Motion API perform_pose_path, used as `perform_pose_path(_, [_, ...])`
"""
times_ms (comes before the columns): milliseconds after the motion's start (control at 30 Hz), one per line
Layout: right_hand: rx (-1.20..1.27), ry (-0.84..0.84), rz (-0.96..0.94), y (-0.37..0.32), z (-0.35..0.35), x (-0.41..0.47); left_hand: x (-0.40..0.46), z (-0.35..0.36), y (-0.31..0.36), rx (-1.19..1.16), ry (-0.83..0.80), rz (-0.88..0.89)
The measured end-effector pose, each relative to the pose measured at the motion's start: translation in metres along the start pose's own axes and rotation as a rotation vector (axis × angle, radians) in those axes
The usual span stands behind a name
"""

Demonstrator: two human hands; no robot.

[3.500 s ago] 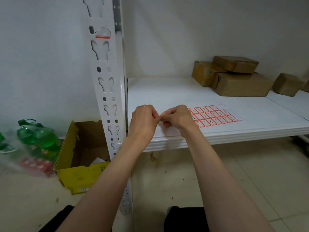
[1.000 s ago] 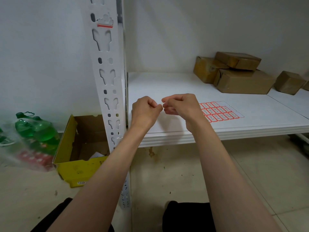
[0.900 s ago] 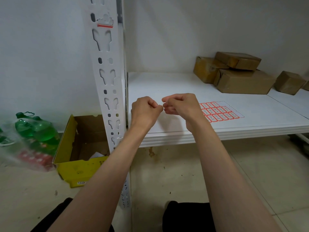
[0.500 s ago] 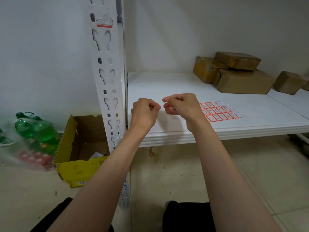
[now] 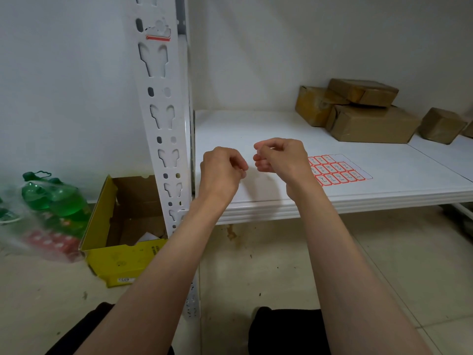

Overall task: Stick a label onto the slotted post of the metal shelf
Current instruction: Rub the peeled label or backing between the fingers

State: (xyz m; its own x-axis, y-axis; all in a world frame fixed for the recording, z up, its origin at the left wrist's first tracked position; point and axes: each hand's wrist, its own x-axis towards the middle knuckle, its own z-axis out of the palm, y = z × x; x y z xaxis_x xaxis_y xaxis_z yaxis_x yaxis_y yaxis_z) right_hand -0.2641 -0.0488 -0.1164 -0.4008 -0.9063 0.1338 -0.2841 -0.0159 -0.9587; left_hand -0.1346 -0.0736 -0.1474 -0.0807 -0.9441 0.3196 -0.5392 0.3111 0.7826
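Holding both hands over the shelf (image 5: 256, 129) edge, apart: left hand (image 5: 221, 170) curled, and we can't tell if it holds anything; right hand (image 5: 281, 157) pinches something tiny, maybe a label. Label sheet (image 5: 337, 170) lies just right of it; post (image 5: 163, 111) stands left, one label (image 5: 158, 37) already up high.

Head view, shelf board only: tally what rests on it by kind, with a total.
Brown wrapped parcels: 4 in full view; a sliver at the right edge may be another
Label sheet with red-bordered labels: 1
Total: 5 things on the white shelf board
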Motion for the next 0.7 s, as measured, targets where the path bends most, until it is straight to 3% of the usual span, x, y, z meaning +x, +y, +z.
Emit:
perform_pose_path(367, [0.072, 0.101, -0.11, -0.005, 0.001, -0.002, 0.0, -0.002, 0.01, 0.038, 0.02, 0.093])
perform_pose_path(567, [0.16, 0.144, -0.147, -0.018, 0.005, -0.005, -0.002, -0.01, 0.019, 0.045, 0.137, 0.193])
perform_pose_path(700, [0.267, 0.085, -0.169, -0.033, 0.013, -0.009, -0.006, -0.027, 0.035, -0.02, 0.206, 0.292])
